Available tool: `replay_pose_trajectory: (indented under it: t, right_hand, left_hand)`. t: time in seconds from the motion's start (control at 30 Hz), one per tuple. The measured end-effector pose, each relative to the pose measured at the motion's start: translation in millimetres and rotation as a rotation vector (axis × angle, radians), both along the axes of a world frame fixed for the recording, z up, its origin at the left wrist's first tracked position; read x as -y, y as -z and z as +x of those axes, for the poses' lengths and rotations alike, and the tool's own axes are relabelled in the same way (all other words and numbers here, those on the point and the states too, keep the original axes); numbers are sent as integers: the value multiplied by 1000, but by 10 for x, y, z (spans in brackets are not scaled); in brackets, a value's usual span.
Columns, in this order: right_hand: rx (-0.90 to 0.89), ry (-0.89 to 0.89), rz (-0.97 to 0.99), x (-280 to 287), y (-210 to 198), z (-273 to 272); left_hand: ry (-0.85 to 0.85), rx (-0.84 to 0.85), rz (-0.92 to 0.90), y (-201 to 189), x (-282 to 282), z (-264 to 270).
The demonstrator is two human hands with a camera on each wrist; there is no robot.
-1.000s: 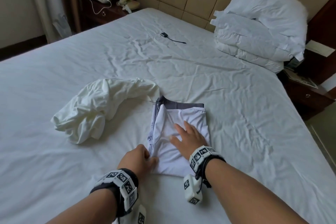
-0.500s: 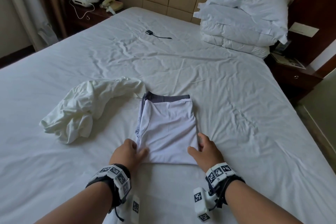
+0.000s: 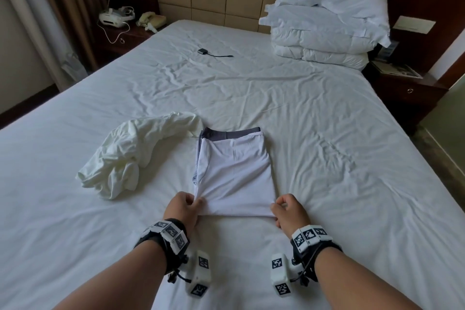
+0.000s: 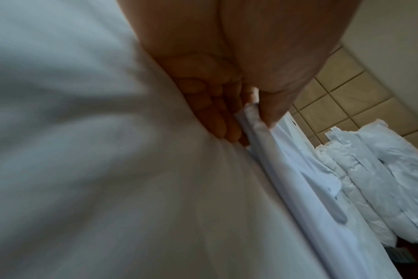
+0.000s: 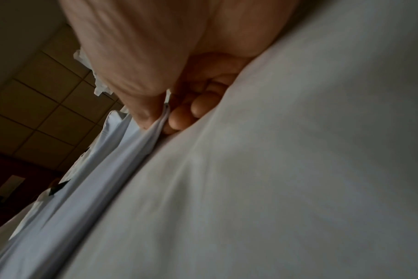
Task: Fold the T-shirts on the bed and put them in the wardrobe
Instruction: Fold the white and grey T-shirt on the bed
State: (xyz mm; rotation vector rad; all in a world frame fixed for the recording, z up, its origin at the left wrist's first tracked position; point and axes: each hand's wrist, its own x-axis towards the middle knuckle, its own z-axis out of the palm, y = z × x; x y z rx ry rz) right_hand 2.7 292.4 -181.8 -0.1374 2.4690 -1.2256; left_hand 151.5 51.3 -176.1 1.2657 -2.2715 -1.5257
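A pale lilac T-shirt (image 3: 232,171) with a grey far edge lies folded into a narrow rectangle on the white bed (image 3: 327,158). My left hand (image 3: 185,207) pinches its near left corner between thumb and fingers; the left wrist view shows the same pinch on the T-shirt edge (image 4: 253,120) by the left hand (image 4: 248,115). My right hand (image 3: 283,209) pinches the near right corner, seen close in the right wrist view as the T-shirt edge (image 5: 155,128) held by the right hand (image 5: 162,117). A crumpled cream T-shirt (image 3: 130,153) lies to the left, untouched.
Stacked white pillows (image 3: 327,22) sit at the head of the bed on the right. A small black adapter with a cable (image 3: 208,53) lies on the sheet farther up. Dark wooden nightstands (image 3: 407,93) flank the bed; the left one (image 3: 125,35) holds a phone and a white device.
My right hand left the top of the folded T-shirt and slid to its near right corner. Both hands went from resting on the cloth to pinching the near corners.
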Motion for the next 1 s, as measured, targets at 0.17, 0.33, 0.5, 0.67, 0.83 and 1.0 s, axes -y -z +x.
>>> replay_pose_trajectory:
  t: [0.17,0.33,0.5,0.67,0.83,1.0]
  right_hand:
    - [-67,-104,55,-34,31,49]
    - [-77,-195,127,-97,8,179]
    - [-118,-207,110,-107,0,120]
    - [-197,-152,142,-83,57,82]
    - [-264,-146,145,-72,35,-12]
    - [-245,-259,122,-189,-41,-79]
  left_hand:
    - [-22,-129,151,-61,-65,105]
    - [-7,-268,205,-133,-50,148]
    - [13,-293,216,-211,-40,103]
    - [54,-253,204,-158,-38,126]
    - [282,-75,-138,-155,50,153]
    - [420,38,-495,-229,146,149]
